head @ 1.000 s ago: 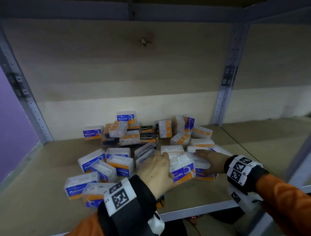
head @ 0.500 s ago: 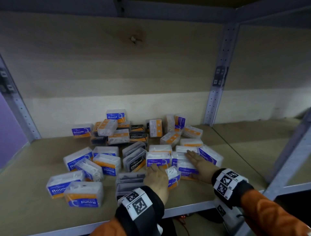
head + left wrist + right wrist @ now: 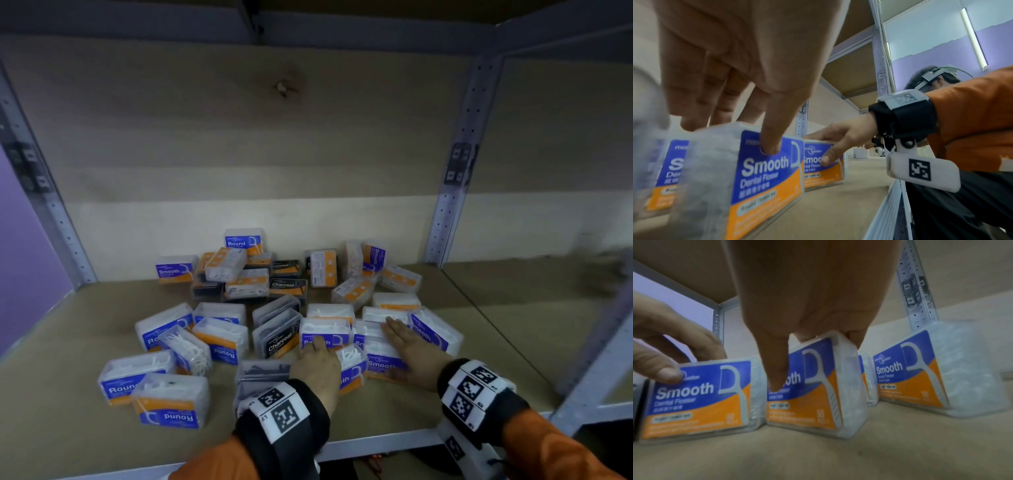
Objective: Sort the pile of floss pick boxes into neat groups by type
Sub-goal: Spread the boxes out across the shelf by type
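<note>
One Smooth box [image 3: 764, 170] is pinched by the left hand [image 3: 317, 368], another [image 3: 807, 386] by the right hand [image 3: 416, 356]; neighbouring boxes could be toppled if dragged carelessly.

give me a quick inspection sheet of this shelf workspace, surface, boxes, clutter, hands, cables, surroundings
surface: wooden shelf board with a metal front edge, in a metal rack.
job's things: floss pick boxes in a loose pile, labelled Smooth, Round and Charcoal, many tilted or upside down; three Smooth boxes stand side by side at front right.
clutter: nothing seen besides the boxes.
hands: left hand grips a Smooth box from above, thumb on its label; right hand grips the next Smooth box the same way.
cables: nothing seen on the shelf.
surroundings: wooden back panel, purple wall at left.
</note>
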### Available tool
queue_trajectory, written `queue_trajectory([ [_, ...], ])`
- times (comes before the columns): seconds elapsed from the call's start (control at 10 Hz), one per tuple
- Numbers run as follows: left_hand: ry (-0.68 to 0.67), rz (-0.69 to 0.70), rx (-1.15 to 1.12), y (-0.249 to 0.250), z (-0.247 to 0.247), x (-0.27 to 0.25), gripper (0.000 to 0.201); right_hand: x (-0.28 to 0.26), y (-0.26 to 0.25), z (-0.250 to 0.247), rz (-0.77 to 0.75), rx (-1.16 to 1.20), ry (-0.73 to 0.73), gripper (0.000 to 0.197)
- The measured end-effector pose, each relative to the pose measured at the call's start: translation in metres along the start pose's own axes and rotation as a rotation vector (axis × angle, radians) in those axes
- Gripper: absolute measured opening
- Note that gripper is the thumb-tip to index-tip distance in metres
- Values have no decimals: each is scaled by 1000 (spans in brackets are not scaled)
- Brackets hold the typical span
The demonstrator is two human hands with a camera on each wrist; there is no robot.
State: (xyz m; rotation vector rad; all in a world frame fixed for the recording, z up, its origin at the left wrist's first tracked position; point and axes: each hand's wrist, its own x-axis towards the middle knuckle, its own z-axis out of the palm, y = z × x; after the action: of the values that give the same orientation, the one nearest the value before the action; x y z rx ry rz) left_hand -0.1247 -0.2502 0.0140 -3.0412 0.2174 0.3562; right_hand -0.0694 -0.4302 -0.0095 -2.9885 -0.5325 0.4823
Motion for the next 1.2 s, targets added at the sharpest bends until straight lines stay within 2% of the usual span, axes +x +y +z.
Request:
queue_trajectory([
  [0.1, 15, 45, 4, -10, -6, 3, 44, 2, 1, -10, -12, 31, -47, 81],
  [0.3, 81, 149, 4, -38, -38, 19, 40, 12, 6, -35, -59, 9, 33, 57],
  [0.4, 88, 212, 59, -57, -57, 32, 38, 22, 7, -52, -83, -42, 39, 53],
  [0.6, -3, 280, 91, -101, -81, 62, 32, 50, 10, -82, -130, -131, 71, 51],
  [0.7, -68, 244, 113, -120, -89, 77, 34, 72, 8, -91, -102, -167, 31, 51],
  [0.9, -59, 236, 61, -152, -90, 117, 38, 125, 3, -100, -39, -266, -81, 55],
  [1.0, -92, 194, 97, -166, -89, 134, 47, 146, 8, -101, -64, -339, -181, 70],
  [1.2, -197, 102, 217, -178, -86, 157, 71, 178, 11, -92, -66, -473, -244, 75],
])
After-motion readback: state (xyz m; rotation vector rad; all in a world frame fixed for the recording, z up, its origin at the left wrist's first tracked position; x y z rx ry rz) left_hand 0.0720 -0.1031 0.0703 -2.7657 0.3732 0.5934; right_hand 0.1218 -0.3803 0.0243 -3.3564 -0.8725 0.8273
